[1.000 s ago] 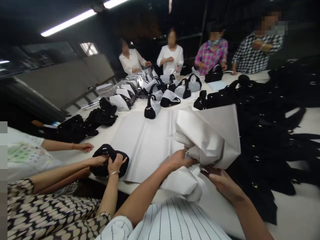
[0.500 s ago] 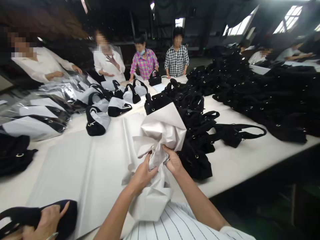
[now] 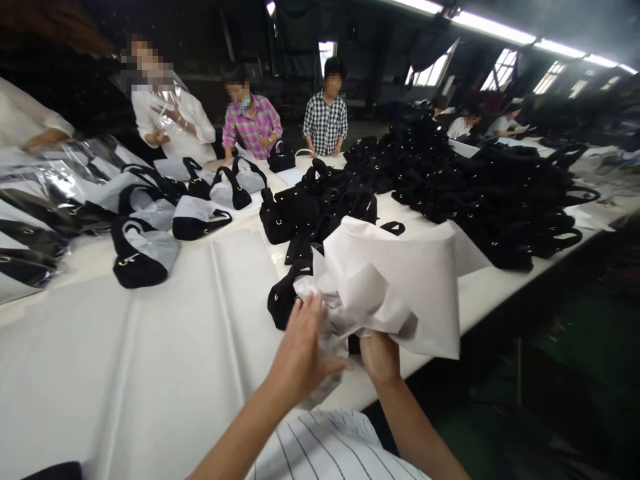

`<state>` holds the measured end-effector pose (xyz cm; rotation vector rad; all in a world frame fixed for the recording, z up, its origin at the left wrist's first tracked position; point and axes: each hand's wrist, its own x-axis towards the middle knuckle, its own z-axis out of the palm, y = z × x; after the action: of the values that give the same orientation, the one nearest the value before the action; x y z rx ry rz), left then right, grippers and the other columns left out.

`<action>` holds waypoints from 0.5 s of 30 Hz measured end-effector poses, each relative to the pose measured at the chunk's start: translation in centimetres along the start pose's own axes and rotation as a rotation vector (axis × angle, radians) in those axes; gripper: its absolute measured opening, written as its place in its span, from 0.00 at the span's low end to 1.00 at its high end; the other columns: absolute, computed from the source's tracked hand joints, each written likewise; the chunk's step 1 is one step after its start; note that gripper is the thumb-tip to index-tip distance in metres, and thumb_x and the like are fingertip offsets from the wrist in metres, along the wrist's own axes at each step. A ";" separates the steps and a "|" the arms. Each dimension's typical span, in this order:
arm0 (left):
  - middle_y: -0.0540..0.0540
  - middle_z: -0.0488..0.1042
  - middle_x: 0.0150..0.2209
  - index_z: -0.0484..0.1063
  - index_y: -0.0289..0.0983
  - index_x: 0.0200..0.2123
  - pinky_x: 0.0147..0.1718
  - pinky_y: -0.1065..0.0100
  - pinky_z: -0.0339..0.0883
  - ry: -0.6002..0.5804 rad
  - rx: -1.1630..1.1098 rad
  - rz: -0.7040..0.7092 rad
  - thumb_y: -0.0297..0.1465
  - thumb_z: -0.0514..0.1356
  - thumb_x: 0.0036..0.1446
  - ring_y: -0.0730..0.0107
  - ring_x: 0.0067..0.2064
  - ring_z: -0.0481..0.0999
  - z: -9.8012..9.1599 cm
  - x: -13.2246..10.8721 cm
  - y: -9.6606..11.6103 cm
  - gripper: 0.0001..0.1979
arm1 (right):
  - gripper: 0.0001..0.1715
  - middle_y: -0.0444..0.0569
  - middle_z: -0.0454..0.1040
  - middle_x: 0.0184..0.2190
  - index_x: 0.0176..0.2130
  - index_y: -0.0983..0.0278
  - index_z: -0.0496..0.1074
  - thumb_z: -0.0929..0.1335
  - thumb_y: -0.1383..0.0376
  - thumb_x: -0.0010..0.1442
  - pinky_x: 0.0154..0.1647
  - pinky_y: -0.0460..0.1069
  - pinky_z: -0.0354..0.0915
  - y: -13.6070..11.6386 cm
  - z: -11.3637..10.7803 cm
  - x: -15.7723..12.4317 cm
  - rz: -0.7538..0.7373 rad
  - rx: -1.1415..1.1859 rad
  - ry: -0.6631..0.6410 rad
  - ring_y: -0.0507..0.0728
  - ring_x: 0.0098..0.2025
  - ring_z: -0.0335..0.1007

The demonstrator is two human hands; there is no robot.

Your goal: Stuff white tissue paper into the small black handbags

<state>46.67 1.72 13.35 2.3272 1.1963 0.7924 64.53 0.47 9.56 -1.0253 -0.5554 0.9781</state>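
Your right hand (image 3: 380, 357)'s curled onto that crumpled paper (image 3: 395, 280), left hand (image 3: 300, 350) half open at its left side. Black bags (image 3: 295, 212) are piled beyond the paper.

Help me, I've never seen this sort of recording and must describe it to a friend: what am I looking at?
There is no machine: these are a person's bare hands. Every picture comes from one camera worn on that person's head, looking forward and down. The right hand holds a crumpled white sheet above the table; the left hand is against its bunched part. Pale sheeting lies flat to the left. Beyond it are black bags with pale wrapping, and farther right a dark heap. Other people are across the table.
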 end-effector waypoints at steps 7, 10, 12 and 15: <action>0.33 0.55 0.67 0.36 0.39 0.69 0.67 0.42 0.32 -0.336 -0.348 0.047 0.41 0.75 0.32 0.47 0.68 0.51 5.1 1.8 -0.2 0.68 | 0.24 0.49 0.77 0.48 0.43 0.60 0.77 0.75 0.52 0.49 0.62 0.59 0.64 -1.2 -1.6 -1.7 0.289 0.325 -0.005 0.61 0.58 0.67; 0.37 0.62 0.63 0.47 0.38 0.68 0.65 0.53 0.49 -0.533 -0.682 -0.038 0.40 0.75 0.32 0.51 0.64 0.62 4.2 1.3 -0.4 0.62 | 0.23 0.50 0.78 0.46 0.40 0.58 0.79 0.73 0.46 0.50 0.61 0.59 0.65 -0.9 -3.7 -1.5 0.326 0.266 0.016 0.61 0.58 0.68; 0.41 0.66 0.61 0.53 0.39 0.66 0.63 0.59 0.56 -0.577 -0.814 -0.069 0.38 0.75 0.31 0.55 0.61 0.65 4.1 0.8 -0.3 0.58 | 0.23 0.51 0.79 0.45 0.39 0.58 0.79 0.71 0.45 0.52 0.61 0.60 0.64 -0.3 -4.7 -1.4 0.314 0.186 0.040 0.62 0.58 0.68; 0.47 0.74 0.52 0.67 0.39 0.57 0.55 0.60 0.66 -0.668 -0.823 -0.213 0.40 0.75 0.30 0.55 0.54 0.72 4.4 0.4 -1.0 0.47 | 0.22 0.53 0.77 0.48 0.42 0.57 0.79 0.70 0.47 0.54 0.62 0.63 0.62 0.5 -5.2 -0.7 0.309 0.077 0.034 0.63 0.59 0.67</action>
<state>49.13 2.18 9.54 1.5407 0.6247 0.2834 68.05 -2.44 6.87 -1.0757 -0.3332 1.2423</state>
